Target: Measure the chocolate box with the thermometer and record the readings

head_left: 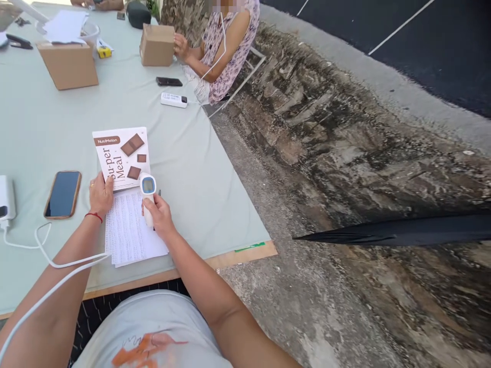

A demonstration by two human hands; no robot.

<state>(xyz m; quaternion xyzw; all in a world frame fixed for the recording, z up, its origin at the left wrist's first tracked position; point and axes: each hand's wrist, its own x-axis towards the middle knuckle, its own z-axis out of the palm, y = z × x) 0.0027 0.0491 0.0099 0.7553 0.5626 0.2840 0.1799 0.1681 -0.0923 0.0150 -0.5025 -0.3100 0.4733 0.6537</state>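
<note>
My left hand (pixel 102 194) is closed on the lower left corner of a white box (pixel 132 145) printed "NutriMotion Su-per Meal" with chocolate pieces. My right hand (pixel 161 215) is wrapped around the handle of a white infrared thermometer (pixel 148 185) with a blue-rimmed display. The thermometer's head overlaps the box's lower right corner; whether they touch I cannot tell. Beneath my hands lie printed sheets of paper (pixel 128 235), filled with rows of small text. To the left of my left hand, a phone (pixel 63 194) in a brown case lies on the cloth.
A white power bank (pixel 5 197) with a cable sits at the left edge. Farther off are a cardboard box (pixel 69 66), a smaller carton (pixel 158 46) touched by another person's hand (pixel 181 47), a dark phone (pixel 169 82) and another power bank (pixel 174 100). The table edge (pixel 245 251) runs along the right.
</note>
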